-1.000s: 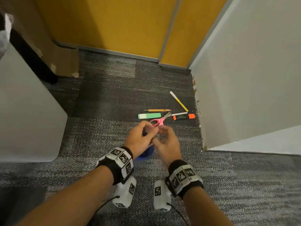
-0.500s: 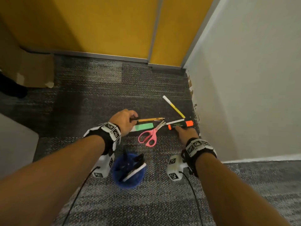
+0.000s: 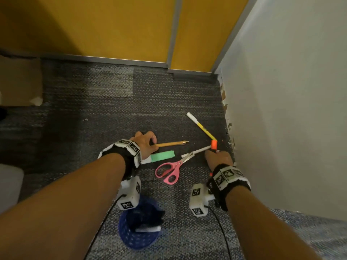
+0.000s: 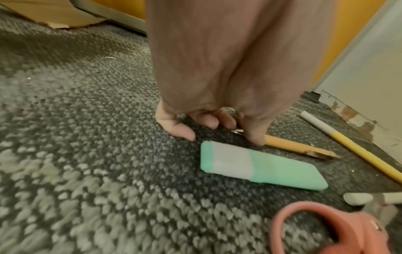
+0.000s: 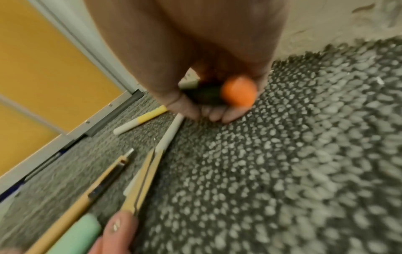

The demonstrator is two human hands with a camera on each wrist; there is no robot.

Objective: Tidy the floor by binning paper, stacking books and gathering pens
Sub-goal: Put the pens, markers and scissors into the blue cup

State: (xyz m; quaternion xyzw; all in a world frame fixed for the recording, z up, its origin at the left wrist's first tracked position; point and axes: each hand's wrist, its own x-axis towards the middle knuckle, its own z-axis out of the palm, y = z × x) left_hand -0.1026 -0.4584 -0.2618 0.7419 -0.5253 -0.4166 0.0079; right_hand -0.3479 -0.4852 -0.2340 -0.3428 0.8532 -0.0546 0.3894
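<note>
The person's left hand [image 3: 143,145] pinches the end of a slim tan pen [image 3: 171,143] lying on the grey carpet floor [image 3: 105,102], its grip closed round the barrel. The right hand [image 3: 218,159] has its grip curled round a black highlighter with an orange cap [image 3: 213,144], tilted up off the carpet. Still on the floor are a mint-green highlighter [image 3: 162,156] just beside the left wrist, a yellow-and-white pen [image 3: 201,126] near the wall, a thin white pen [image 3: 197,151] and pink-handled scissors [image 3: 171,170]. A blue mesh pen cup [image 3: 138,237] stands nearer the person, already holding some dark items. Gathering pens looks partly done; no paper or books are in view.
</note>
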